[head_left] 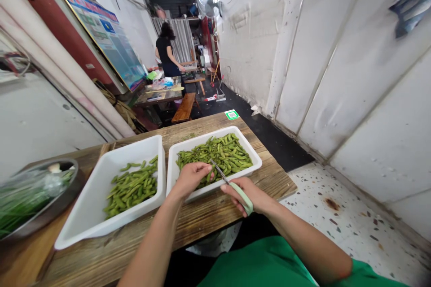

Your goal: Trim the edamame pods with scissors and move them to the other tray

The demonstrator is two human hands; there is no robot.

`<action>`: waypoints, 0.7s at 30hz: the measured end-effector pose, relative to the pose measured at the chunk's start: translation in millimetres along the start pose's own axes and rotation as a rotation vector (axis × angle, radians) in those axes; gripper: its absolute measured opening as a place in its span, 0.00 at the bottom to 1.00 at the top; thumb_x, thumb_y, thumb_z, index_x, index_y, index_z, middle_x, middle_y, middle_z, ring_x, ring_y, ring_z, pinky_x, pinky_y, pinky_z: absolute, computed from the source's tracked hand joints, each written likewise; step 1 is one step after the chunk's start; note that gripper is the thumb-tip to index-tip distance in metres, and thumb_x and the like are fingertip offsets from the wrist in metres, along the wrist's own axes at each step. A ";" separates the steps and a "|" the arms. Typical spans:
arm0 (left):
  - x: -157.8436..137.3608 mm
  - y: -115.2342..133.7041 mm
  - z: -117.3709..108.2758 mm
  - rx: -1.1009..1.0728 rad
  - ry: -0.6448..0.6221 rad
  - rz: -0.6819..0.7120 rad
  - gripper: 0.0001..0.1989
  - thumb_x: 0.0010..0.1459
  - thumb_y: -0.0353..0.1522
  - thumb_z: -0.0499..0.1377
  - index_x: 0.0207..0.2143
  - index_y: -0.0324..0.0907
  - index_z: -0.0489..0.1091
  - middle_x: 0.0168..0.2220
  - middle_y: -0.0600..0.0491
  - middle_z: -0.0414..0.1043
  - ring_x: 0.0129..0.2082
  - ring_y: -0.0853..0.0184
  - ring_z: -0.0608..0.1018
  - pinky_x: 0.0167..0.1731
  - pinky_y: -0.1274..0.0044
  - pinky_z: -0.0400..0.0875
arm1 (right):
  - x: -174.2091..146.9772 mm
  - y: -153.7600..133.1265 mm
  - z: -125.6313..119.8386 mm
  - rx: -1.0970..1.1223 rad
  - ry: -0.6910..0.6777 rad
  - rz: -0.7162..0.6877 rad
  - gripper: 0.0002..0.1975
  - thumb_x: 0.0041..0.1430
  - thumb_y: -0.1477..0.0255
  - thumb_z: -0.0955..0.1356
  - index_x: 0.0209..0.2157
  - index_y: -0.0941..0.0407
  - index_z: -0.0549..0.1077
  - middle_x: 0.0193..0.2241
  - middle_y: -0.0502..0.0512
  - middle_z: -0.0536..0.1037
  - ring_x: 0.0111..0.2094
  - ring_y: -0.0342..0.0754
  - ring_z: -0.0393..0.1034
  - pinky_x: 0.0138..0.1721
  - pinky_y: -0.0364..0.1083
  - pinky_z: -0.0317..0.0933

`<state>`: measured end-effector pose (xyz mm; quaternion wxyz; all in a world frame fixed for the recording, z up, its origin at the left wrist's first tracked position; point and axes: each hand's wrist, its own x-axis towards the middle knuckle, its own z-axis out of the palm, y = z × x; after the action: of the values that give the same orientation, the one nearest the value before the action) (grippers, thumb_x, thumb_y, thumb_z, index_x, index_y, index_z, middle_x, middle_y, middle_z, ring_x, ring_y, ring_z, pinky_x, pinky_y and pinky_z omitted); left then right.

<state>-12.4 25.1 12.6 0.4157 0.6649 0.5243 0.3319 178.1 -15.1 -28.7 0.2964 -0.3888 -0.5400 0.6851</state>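
My right hand (244, 193) is closed round the pale green handles of a pair of scissors (243, 197). Their metal blades point up and left, close to the fingertips of my left hand (193, 178). The left thumb and fingers pinch a green edamame pod (212, 173), mostly hidden by the fingers. Both hands are over the near edge of the right white tray (254, 167), which is full of edamame pods (224, 150). To its left, another white tray (90, 188) holds a smaller heap of pods (134, 186) toward its right side.
A metal bowl (40, 219) with bagged green vegetables (33, 195) stands at the far left of the wooden table (191, 228). A QR-code card (232, 115) lies at the far corner. Beyond are a bench (184, 107), a cluttered table (158, 94) and a standing person (167, 56).
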 end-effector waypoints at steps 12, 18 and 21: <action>4.4 -5.4 12.3 -0.736 0.346 -0.218 0.16 0.39 0.34 0.68 0.29 0.38 0.66 0.24 0.56 0.72 0.29 0.70 0.77 0.28 0.80 0.67 | -1.9 -0.2 6.7 0.258 -0.080 0.068 0.27 0.52 0.47 0.63 0.37 0.59 0.65 0.18 0.44 0.66 0.14 0.38 0.61 0.15 0.40 0.61; -1.9 6.2 19.2 -0.609 0.354 -0.218 0.16 0.42 0.36 0.66 0.29 0.37 0.66 0.24 0.53 0.73 0.27 0.69 0.77 0.26 0.80 0.68 | -4.9 -3.5 9.0 0.206 -0.009 0.032 0.27 0.50 0.48 0.64 0.37 0.59 0.66 0.18 0.43 0.65 0.13 0.36 0.59 0.13 0.38 0.59; -4.0 10.2 20.2 -0.611 0.332 -0.194 0.16 0.42 0.37 0.66 0.28 0.38 0.65 0.24 0.55 0.72 0.28 0.67 0.78 0.27 0.79 0.69 | -6.1 -3.7 8.4 0.192 -0.007 0.018 0.26 0.50 0.48 0.65 0.36 0.59 0.66 0.17 0.43 0.64 0.12 0.35 0.58 0.13 0.37 0.58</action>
<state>8.7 16.0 13.0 0.5341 0.3939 0.5220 0.5359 174.1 -23.6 -22.9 0.3240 -0.3611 -0.4695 0.7377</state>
